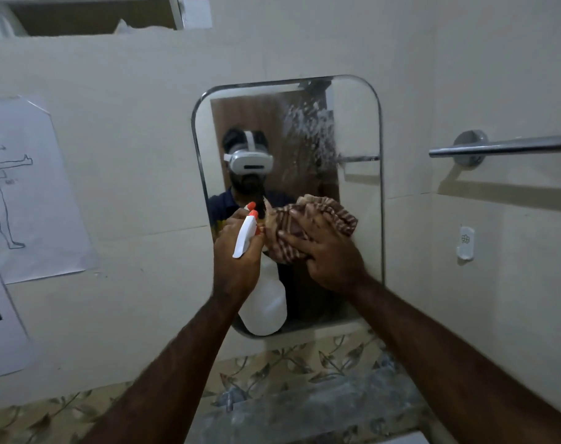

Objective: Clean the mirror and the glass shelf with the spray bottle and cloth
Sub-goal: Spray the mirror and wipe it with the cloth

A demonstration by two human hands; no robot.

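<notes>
A rounded wall mirror [359, 123] hangs on the tiled wall, with white spray droplets on its upper right part. My left hand [234, 267] grips a white spray bottle [266, 306] with an orange nozzle, held upright in front of the mirror's lower left. My right hand [327, 254] presses a brown striped cloth [324, 213] flat against the lower middle of the mirror. Below the mirror, the glass shelf [321, 408] runs along the wall, dusty, with a metal bracket at its left.
A chrome towel bar [503, 147] sticks out of the wall at the right, with a small white hook [466, 243] under it. Paper sheets with drawings [23, 187] are taped at the left. A leaf-patterned tile band [288, 363] runs below the mirror.
</notes>
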